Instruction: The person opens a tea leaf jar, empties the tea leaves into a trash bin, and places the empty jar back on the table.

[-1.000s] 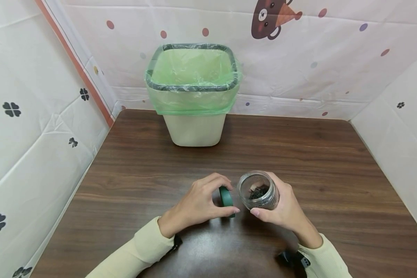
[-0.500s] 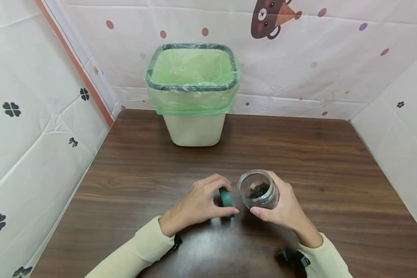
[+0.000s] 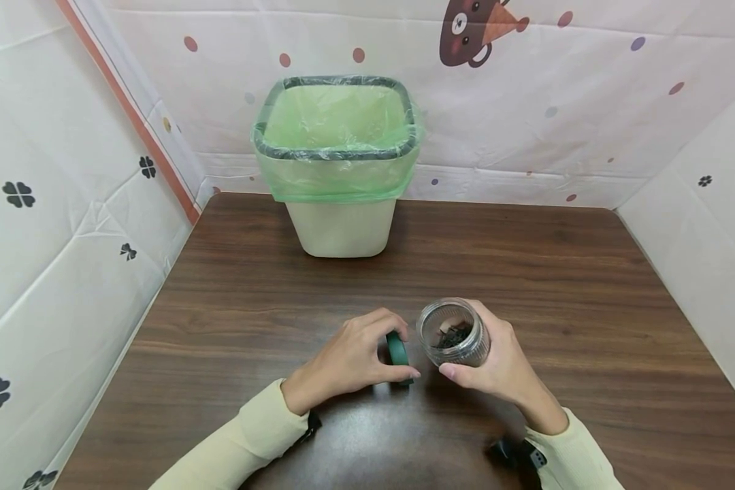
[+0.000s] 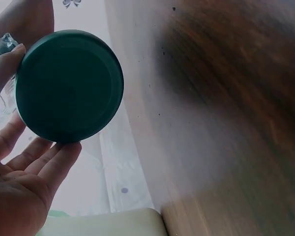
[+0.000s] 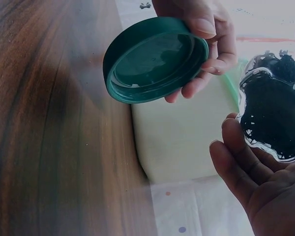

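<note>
In the head view my left hand pinches a round green lid by its edge, thumb on the near side and fingers on the far side. The lid's flat top faces the left wrist camera, and its hollow underside shows in the right wrist view. My right hand grips a clear ribbed glass jar, tilted with its open mouth toward the lid. Dark, dry-looking shreds lie inside the jar; the right wrist view shows them through its base. Lid and jar are apart.
A pale bin lined with a green plastic bag stands at the back of the brown wooden table. Patterned white sheets hang behind and at both sides.
Both hands keep their hold on the lid and the jar, almost still. The whole head view has shifted very slightly.
</note>
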### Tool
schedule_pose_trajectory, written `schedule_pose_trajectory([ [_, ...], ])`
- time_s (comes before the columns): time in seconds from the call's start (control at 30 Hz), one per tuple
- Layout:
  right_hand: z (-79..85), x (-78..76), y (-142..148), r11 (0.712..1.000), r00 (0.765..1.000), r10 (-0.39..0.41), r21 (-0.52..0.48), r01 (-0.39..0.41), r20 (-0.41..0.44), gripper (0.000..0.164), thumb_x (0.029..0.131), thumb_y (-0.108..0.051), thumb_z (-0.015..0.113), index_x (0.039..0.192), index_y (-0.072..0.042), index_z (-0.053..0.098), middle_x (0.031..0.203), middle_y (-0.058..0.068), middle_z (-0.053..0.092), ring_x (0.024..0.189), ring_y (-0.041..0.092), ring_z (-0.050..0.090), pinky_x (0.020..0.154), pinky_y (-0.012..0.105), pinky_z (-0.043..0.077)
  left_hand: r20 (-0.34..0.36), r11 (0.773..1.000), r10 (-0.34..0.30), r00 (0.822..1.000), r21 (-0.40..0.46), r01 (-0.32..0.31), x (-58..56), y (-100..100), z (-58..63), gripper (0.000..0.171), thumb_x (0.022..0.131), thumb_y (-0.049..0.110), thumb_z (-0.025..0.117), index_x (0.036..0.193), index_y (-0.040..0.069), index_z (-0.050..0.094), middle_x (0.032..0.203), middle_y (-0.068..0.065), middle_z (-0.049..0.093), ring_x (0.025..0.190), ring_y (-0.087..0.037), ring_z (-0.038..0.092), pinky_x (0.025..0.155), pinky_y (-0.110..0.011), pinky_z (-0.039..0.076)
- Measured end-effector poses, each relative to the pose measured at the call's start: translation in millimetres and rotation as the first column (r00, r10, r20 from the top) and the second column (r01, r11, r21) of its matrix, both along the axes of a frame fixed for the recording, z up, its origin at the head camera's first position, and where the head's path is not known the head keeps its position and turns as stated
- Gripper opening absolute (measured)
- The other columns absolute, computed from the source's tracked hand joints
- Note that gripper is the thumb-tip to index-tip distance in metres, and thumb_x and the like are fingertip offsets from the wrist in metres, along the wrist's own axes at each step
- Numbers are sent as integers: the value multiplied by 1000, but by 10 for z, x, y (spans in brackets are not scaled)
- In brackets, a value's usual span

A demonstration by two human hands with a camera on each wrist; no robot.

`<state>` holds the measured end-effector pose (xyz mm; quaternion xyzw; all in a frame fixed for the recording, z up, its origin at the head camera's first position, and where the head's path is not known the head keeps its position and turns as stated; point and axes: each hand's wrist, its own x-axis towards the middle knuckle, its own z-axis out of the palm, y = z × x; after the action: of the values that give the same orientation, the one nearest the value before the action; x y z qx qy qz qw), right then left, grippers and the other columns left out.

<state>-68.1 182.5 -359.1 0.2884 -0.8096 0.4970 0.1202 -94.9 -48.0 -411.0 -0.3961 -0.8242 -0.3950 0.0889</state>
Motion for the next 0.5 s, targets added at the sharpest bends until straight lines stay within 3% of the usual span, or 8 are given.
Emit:
schedule_pose_trajectory([
  [0.5,22,-15,-11,1000,1000,-16,24,16,-3,72,53,-8,81,119,0,53,98,4,63,84,23,59,77,22,46,43,999,-18,999,-40,20,-10,-21,-29,41,70,50,75,90,20,55,93,14,50,71,-7,51,57,-16,42],
])
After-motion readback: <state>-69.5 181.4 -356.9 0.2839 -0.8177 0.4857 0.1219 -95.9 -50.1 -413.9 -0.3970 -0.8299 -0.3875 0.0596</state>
